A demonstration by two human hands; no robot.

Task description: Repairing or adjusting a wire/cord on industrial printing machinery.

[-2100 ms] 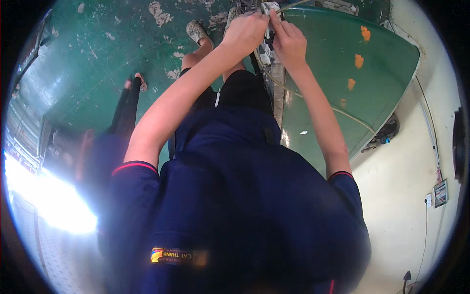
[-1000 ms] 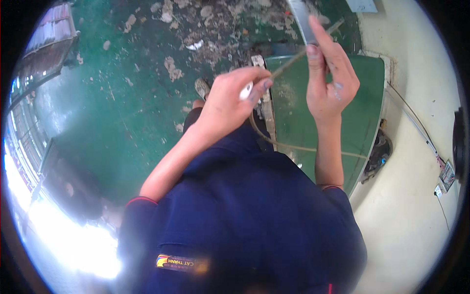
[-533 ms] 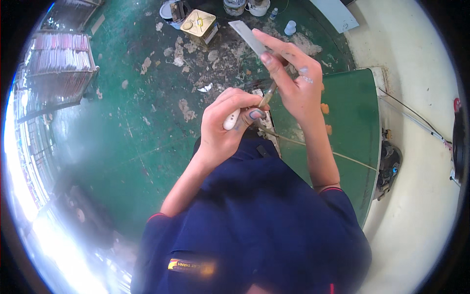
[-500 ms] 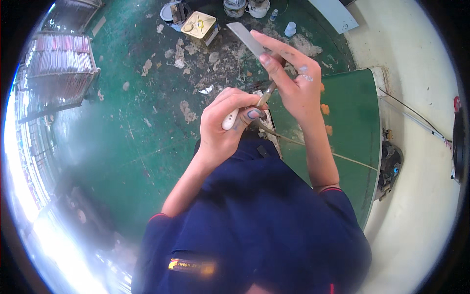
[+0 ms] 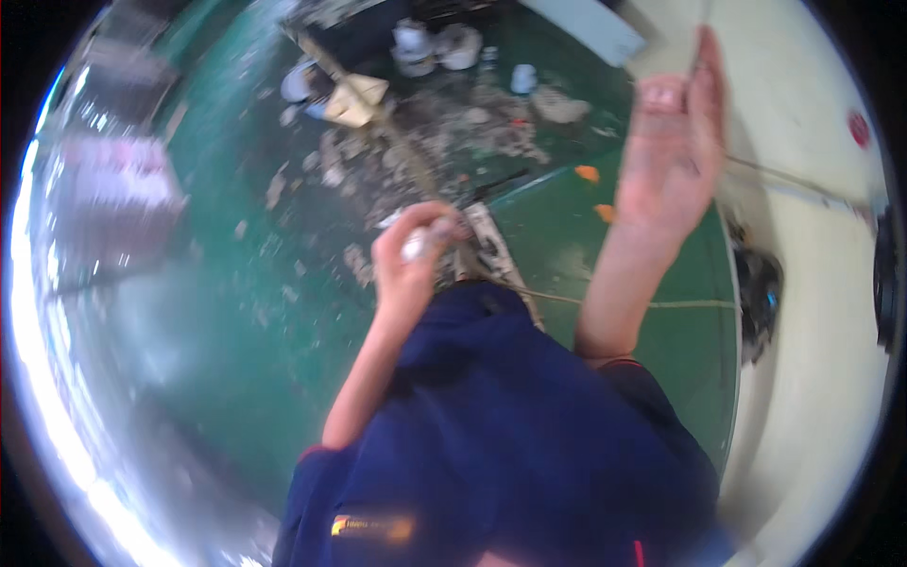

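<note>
Near the middle, my left hand (image 5: 404, 260) is closed round a tool with a white handle (image 5: 414, 248). A long, narrow brownish strip (image 5: 408, 156) runs from beside that hand toward the upper left; it is smeared, and whether it belongs to the tool I cannot tell. My right hand (image 5: 669, 156) is raised at the upper right, palm showing, one finger or the thumb stretched up and the others bent. No object shows in it. Below it lies a green-topped table (image 5: 652, 350) with orange lumps (image 5: 588, 174) near its far side.
A cream square tin (image 5: 354, 106) and white buckets (image 5: 458, 47) stand on the stained green floor (image 5: 227, 312). A white cup (image 5: 523, 78) is close by. Stacked racks (image 5: 113, 189) line the left; a pale wall (image 5: 822, 397) with a cable runs along the right.
My right hand has come away from my left and swung up and right, and the flat grey blade is no longer in it. The left hand keeps the white handle. The view has shifted slightly.
</note>
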